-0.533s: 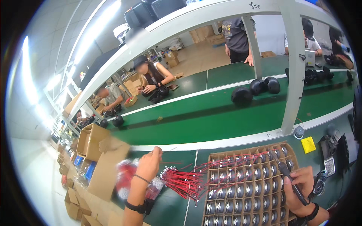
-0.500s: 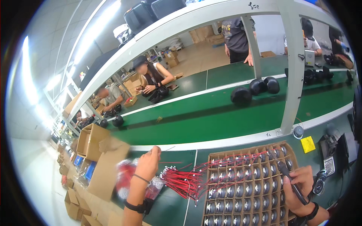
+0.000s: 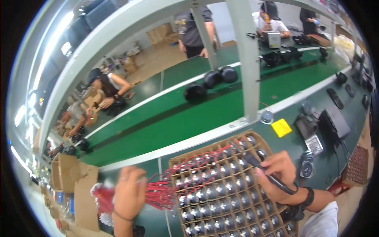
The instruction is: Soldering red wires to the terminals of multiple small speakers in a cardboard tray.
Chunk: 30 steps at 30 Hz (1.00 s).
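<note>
My right hand [image 3: 282, 172] is closed round a black soldering iron [image 3: 252, 159], its cord looping by the wrist. Its front end points over the upper right of a divided cardboard box [image 3: 171, 168]. Rows of small round speakers [image 3: 214, 174] fill the compartments. Red wires stretch across the top rows, and more lie in a bundle [image 3: 160, 194] left of the box. My left hand [image 3: 130, 193], blurred, is beside that bundle with fingers curled; what it pinches does not show. Farther left lies a pile of red wires with white ends [image 3: 103, 201].
Behind the bench runs a green conveyor [image 3: 158, 118] carrying black rounded housings [image 3: 213, 79]. A grey post [image 3: 248, 71] rises at its near edge. A yellow pad [image 3: 281, 128], a loose speaker [image 3: 267, 117] and a black device [image 3: 333, 124] sit at right. Several people work opposite.
The view has turned to the right, so the scene sits farther left. The thin strand at my left fingertips no longer shows. My right hand still holds the soldering iron over the box.
</note>
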Motion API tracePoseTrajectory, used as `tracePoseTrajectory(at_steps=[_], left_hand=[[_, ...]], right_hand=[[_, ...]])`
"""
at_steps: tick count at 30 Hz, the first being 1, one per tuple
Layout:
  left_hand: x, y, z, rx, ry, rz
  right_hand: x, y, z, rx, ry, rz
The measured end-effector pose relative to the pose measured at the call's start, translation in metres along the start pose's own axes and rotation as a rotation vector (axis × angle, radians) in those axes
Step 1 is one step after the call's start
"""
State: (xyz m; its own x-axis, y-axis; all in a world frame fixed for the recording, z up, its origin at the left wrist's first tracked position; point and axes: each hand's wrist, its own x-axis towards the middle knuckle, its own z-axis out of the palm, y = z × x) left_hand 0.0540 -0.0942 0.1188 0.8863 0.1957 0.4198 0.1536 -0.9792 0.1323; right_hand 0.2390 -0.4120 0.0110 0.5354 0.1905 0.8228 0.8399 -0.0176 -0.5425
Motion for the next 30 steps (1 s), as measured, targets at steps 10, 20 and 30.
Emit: tracePoseTrajectory(at_steps=[10,20,30], left_hand=[[0.013,0.071,0.002,-0.246,-0.251,0.270],[0.013,0.103,0.032,-0.572,-0.505,0.352],[0.029,0.105,0.082,-0.255,-0.473,0.303]], right_hand=[[0.003,0.002,-0.004,0.032,0.074,0.011],[0.010,0.004,-0.010,0.047,0.155,0.048],[0.021,0.005,-0.017,0.122,0.125,0.176]])
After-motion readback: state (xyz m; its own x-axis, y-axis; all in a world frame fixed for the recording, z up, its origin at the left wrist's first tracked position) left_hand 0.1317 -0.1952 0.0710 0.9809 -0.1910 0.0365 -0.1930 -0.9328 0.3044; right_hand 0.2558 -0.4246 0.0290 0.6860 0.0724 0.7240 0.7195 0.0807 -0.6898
